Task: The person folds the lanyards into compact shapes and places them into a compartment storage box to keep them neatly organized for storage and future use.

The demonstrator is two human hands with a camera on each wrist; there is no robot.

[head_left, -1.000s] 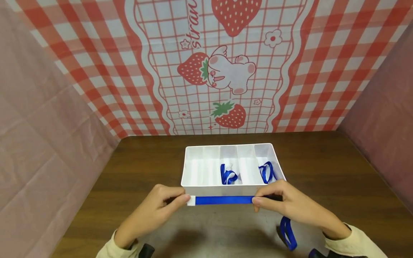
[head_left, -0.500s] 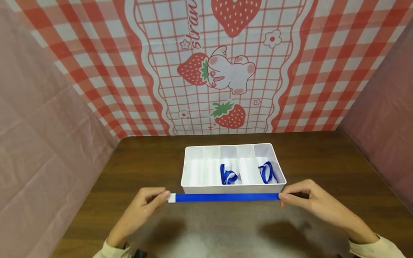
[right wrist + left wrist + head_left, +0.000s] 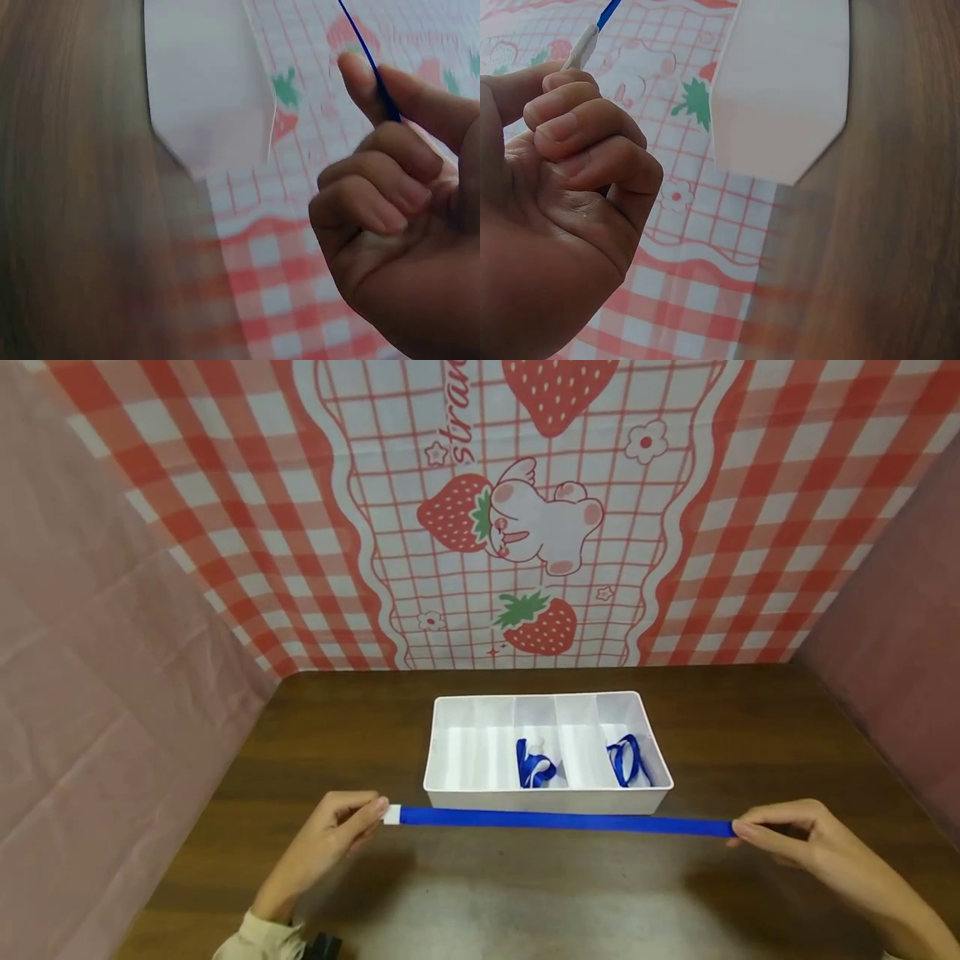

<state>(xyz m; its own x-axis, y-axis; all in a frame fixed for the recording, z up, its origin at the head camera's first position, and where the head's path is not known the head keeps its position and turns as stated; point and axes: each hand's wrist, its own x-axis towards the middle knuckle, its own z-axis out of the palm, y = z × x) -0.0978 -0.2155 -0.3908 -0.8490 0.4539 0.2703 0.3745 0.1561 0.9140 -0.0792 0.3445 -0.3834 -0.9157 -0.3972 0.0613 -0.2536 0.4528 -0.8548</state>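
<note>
A flat blue ribbon [image 3: 566, 821] is stretched nearly level in front of the white tray, dipping slightly toward the right. My left hand [image 3: 337, 827] pinches its white end piece [image 3: 392, 814] between thumb and forefinger. The right hand [image 3: 795, 835] pinches the ribbon farther along, also with thumb and forefinger. In the left wrist view, the white end piece [image 3: 581, 46] sticks out above the curled fingers. The right wrist view shows the ribbon [image 3: 367, 56] edge-on, its lower bit passing between the fingertips.
The white divided tray [image 3: 487, 802] stands on the brown wooden table [image 3: 300, 735] behind the ribbon. One blue ribbon coil [image 3: 536, 770] lies in a middle compartment, another blue ribbon coil [image 3: 626, 762] in the rightmost. A strawberry-print cloth [image 3: 540, 527] hangs at the back.
My right hand has slid well to the right and the left hand somewhat to the left. The span of ribbon between them has lengthened. The loop hanging below the right hand is out of sight.
</note>
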